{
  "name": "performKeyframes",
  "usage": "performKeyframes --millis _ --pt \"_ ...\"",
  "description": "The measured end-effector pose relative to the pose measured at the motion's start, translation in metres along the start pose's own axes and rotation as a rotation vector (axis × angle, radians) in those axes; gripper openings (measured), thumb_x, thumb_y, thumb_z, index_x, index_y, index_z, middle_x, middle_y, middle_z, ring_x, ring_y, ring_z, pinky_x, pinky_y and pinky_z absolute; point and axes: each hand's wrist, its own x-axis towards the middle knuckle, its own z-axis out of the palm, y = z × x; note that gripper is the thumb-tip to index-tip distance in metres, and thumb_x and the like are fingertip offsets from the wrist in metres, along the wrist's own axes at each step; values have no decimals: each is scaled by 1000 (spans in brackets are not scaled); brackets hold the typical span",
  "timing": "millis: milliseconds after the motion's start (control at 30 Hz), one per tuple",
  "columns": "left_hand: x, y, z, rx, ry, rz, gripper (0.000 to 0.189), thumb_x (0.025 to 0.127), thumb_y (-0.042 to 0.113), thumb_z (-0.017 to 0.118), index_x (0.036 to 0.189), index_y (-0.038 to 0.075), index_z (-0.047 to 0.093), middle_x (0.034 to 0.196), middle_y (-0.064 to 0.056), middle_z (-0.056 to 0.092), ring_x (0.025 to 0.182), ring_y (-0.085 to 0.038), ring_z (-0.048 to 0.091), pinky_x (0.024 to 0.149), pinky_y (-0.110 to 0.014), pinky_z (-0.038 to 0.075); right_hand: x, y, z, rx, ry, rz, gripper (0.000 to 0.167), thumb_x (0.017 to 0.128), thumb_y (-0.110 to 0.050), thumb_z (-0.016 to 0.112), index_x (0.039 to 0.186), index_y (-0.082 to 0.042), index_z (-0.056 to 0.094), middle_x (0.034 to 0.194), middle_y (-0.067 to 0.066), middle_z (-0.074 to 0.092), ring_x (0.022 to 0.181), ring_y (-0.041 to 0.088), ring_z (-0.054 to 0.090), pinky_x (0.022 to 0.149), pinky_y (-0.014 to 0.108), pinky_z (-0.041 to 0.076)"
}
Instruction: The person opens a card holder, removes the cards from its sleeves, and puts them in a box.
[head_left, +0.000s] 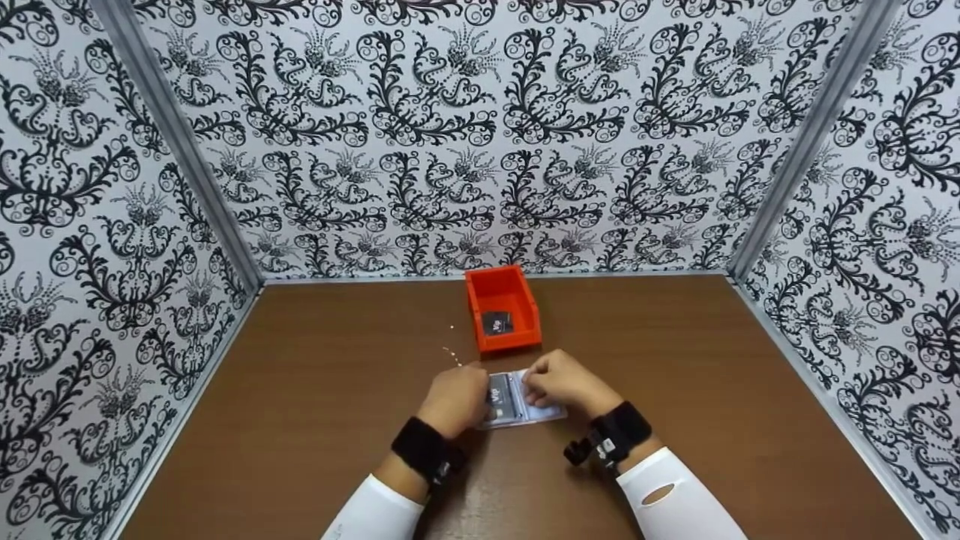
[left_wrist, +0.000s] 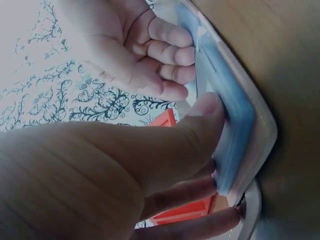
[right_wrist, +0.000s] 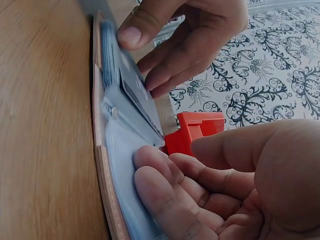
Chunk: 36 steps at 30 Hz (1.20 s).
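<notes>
A card holder (head_left: 504,421) lies spread on the table with clear plastic sleeves. A dark card (head_left: 501,394) printed "Vip" sits in a sleeve on its left side. My left hand (head_left: 459,396) holds the left side, thumb (left_wrist: 207,107) on the sleeve stack and other fingers toward the far edge. My right hand (head_left: 562,381) is over the right side. In the right wrist view, its loosely bent fingers (right_wrist: 155,187) touch the clear sleeves (right_wrist: 122,165), with the thumb apart from them. No card shows between those fingers.
Just beyond the card holder stands a red bin (head_left: 510,343) with another dark "Vip" card (head_left: 496,323) inside. The brown table (head_left: 337,352) meets patterned walls (head_left: 465,150) at the back and sides.
</notes>
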Motion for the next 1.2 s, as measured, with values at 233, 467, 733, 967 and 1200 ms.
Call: performKeyframes --millis 233,467,733,967,1200 --pt "0 -7 -3 -23 -34 -25 28 76 25 100 87 11 78 94 -5 78 80 -30 74 76 -50 65 1 1 1 9 12 12 20 102 -6 67 98 3 84 81 9 80 68 12 74 63 24 63" --pt "0 -7 -2 -9 -43 -4 31 74 24 100 90 10 79 98 -5 77 84 -30 75 78 -50 65 3 3 3 13 23 25 20 101 -6 67 96 2 84 79 9 80 66 12 72 62 23 62" --pt "2 -1 5 -2 -24 34 37 80 36 102 97 9 83 108 -5 79 95 -31 78 83 -49 66 4 4 3 43 29 34 22 104 -6 65 99 4 83 80 7 78 67 10 73 62 22 62" --pt "2 4 7 -18 0 28 45 77 38 104 103 7 85 115 -6 80 98 -33 79 86 -49 66 6 6 3 35 31 30 20 104 -6 67 98 6 82 78 5 75 65 9 72 60 20 61" --pt "1 6 7 -28 8 22 44 77 35 103 104 6 83 108 -6 79 95 -31 78 84 -49 66 5 4 3 46 35 9 23 94 -4 75 113 6 84 85 7 81 67 11 74 62 23 63"
